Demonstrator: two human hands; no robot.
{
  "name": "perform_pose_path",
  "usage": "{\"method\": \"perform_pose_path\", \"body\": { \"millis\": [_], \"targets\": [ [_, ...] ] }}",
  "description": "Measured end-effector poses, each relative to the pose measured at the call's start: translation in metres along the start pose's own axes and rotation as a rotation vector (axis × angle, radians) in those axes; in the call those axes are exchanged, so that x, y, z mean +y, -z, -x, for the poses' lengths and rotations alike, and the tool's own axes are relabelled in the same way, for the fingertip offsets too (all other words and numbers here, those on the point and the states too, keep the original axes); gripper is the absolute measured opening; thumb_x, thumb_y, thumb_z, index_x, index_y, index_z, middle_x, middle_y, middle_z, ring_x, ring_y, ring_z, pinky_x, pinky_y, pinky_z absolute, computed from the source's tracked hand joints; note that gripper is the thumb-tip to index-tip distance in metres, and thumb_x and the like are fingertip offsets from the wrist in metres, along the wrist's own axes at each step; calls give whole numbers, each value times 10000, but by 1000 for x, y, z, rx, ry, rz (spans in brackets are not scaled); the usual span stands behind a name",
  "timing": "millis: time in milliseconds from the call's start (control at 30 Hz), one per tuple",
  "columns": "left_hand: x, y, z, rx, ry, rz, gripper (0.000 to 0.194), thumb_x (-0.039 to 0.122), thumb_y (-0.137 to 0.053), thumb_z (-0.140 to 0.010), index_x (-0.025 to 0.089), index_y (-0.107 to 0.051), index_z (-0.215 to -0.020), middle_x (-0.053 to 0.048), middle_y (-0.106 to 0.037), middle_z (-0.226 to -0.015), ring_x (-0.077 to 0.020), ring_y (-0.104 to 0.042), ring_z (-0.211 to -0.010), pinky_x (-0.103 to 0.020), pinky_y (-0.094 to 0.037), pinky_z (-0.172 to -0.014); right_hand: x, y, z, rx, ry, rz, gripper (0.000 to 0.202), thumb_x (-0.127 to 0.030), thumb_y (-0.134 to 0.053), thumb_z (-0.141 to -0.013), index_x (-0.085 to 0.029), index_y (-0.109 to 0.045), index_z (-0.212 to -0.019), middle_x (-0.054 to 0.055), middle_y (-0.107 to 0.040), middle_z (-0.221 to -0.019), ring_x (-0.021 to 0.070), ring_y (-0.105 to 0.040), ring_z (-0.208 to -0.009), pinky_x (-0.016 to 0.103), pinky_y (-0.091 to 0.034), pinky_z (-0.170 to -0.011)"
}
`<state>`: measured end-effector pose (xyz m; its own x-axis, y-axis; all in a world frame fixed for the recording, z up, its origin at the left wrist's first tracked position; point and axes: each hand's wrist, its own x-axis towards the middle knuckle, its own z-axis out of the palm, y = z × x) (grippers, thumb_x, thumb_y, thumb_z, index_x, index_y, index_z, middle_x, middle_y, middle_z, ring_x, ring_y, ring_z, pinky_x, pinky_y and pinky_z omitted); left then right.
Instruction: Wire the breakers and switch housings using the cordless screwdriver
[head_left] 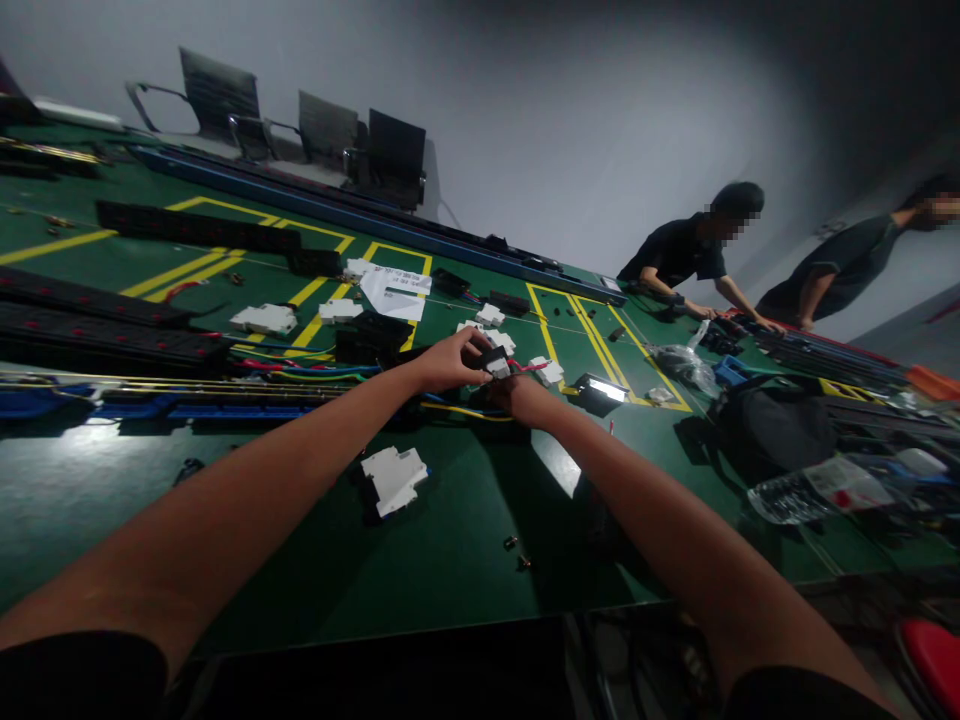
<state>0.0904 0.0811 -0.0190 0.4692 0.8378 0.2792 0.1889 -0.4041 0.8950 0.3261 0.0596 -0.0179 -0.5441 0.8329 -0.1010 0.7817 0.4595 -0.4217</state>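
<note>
**Pinching a small block over a crowded green table**

In the head view, the person's left hand (456, 360) is pinching a black-and-white block (496, 363) between thumb and fingers, above the middle of the green table (450, 590). The right hand (531, 402) is hovering just beside it, near red wires (531, 367); its fingertips are hidden, so whether it is grasping anything cannot be told.

The table's near edge is running across the lower frame, well apart from the hands. Between them, a stretch of green is leaving room, with a white module (394, 480) and loose screws (523, 562) lying on it. To the left, black strips (112, 335) are crowding the space; to the right, a plastic bottle (821, 490) is lying beyond the right forearm. Smaller white pieces (491, 315) are sitting close behind the fingers.

The left forearm is covering part of the colored wires (315, 370), and dark parts under the hands are blending into shadow. The frame is cutting off the strips, both sleeves (82, 675), a red seat (934, 665) and the farther co-worker (840, 260).
</note>
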Motion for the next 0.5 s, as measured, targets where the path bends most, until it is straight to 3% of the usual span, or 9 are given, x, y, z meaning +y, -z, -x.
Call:
{"method": "perform_pose_path", "body": {
  "millis": [133, 333, 500],
  "targets": [
    [0, -3, 1, -37, 20, -32, 639, 347, -846, -664, 216, -578, -1229, -85, -702, -1048, -296, -680, -1040, -423, -544, -873, 7, 8, 15, 7, -45, 34, 182, -147, -666, -944, -148, -771, -1092, 138, -775, -1096, 221, -718, -955, 313, -545, -921],
    [0, 1, 2, 51, 25, 8, 635, 367, -842, -674, 217, -557, -1221, -68, -707, -1041, -280, -684, -1029, -423, -543, -892, 13, 13, 13, -11, -48, -31, 353, -166, -729, -908, -166, -732, -1261, 98, -781, -1138, 186, -730, -926, 263, -562, -840],
    [-3, 2, 0, 16, 19, 12, 655, 368, -851, -676, 199, -559, -1237, -90, -691, -1069, -282, -683, -1037, -419, -541, -897, 15, 14, 9, -22, -7, -63, 270, -196, -760, -893, -195, -776, -1163, 61, -787, -1128, 174, -734, -969, 247, -561, -868]
  ]
}}
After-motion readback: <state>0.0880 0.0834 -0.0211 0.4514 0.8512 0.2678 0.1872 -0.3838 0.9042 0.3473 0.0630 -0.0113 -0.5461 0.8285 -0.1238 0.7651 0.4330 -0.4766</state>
